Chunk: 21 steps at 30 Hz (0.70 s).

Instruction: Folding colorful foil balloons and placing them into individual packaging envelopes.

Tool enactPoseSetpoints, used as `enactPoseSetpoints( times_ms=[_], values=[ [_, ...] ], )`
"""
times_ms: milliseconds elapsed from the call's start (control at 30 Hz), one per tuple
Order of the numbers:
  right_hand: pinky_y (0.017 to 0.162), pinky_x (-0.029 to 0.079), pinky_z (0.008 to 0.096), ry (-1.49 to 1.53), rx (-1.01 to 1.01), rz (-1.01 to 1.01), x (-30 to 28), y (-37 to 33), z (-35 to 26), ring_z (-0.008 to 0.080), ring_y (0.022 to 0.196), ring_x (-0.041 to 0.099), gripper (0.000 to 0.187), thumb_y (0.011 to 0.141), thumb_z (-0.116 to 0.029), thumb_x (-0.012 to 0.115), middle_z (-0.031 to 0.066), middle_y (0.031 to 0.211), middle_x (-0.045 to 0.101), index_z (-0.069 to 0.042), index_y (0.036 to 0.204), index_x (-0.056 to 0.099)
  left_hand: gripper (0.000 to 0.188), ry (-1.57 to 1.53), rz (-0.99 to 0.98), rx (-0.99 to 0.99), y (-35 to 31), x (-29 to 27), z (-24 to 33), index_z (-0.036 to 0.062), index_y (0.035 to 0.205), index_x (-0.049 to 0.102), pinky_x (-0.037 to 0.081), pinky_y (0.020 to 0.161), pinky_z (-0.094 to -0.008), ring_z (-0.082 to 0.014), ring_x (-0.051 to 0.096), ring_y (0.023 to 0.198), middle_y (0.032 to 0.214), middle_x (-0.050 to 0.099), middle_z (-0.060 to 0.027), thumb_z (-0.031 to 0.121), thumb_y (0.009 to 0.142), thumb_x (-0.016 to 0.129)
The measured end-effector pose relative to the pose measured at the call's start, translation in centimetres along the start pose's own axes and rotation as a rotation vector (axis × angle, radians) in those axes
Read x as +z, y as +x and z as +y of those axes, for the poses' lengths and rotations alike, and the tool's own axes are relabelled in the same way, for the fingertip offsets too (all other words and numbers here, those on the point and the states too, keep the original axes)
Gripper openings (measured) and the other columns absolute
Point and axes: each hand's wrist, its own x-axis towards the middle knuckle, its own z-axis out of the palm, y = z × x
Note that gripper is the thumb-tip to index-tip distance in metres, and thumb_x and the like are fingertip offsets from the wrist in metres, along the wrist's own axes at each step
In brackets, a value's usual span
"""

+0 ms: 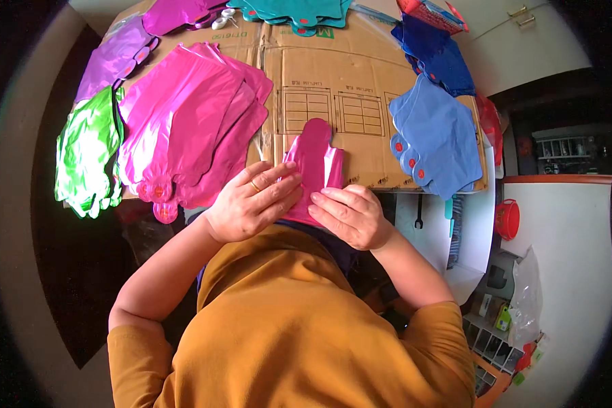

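Note:
A flat, shiny magenta foil piece [315, 146], looking like an uninflated foil balloon with a rounded tab at its far end, lies at the front edge of the cardboard. My left hand [258, 200] wears a ring and has its fingers bent together over the foil's left side. Opposite it, my right hand [352, 214] pinches the near right side, with thumb and fingers close together. The foil's near end drops toward my lap, partly hidden by my hands. Left of my left hand rests a fanned stack of pink foil pieces [183, 122] with round tabs.
Flattened cardboard [285, 61] covers the table. Around it lie foil stacks: green [88, 149], purple [115, 58], teal [292, 10], dark blue [438, 54] and light blue [438, 132]. White cabinets stand at right, near a red bucket [507, 219].

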Motion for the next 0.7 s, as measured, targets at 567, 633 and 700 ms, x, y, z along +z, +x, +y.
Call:
enactPoseSetpoints(
  times_ms=[567,633,700],
  values=[
    [0.089,0.048,0.0384,-0.196,0.021,-0.077,-0.4,0.1,2.6,0.0215,0.101,0.063,0.031,0.088,-0.015,0.061,0.0082,0.118,0.068,-0.005,0.113,0.073,0.03,-0.153,-0.022,0.03,-0.5,0.8,-0.5,0.0023,0.111,0.065,0.05,0.098,-0.0466,-0.0297,0.064,0.118,0.117,0.065,-0.0127,0.014,0.083,0.062],
    [0.089,0.048,0.0387,-0.191,0.023,-0.048,-0.2,-0.3,2.5,0.0219,0.102,0.063,0.029,0.087,-0.015,0.061,0.0084,0.117,0.068,-0.005,0.111,0.074,0.034,-0.116,-0.026,-0.061,-0.3,0.8,-0.1,0.0026,0.115,0.067,0.05,0.095,-0.0466,-0.0296,0.063,0.12,0.121,0.065,-0.0125,0.014,0.083,0.065],
    [0.088,0.049,0.0387,-0.195,0.03,-0.033,0.0,-0.5,2.4,0.022,0.103,0.063,0.029,0.086,-0.015,0.062,0.008,0.117,0.068,-0.006,0.11,0.075,0.035,-0.046,-0.051,-0.054,0.0,0.7,0.1,0.0028,0.116,0.067,0.049,0.093,-0.0447,-0.0275,0.063,0.12,0.122,0.066,-0.0117,0.013,0.083,0.064]
  ],
)
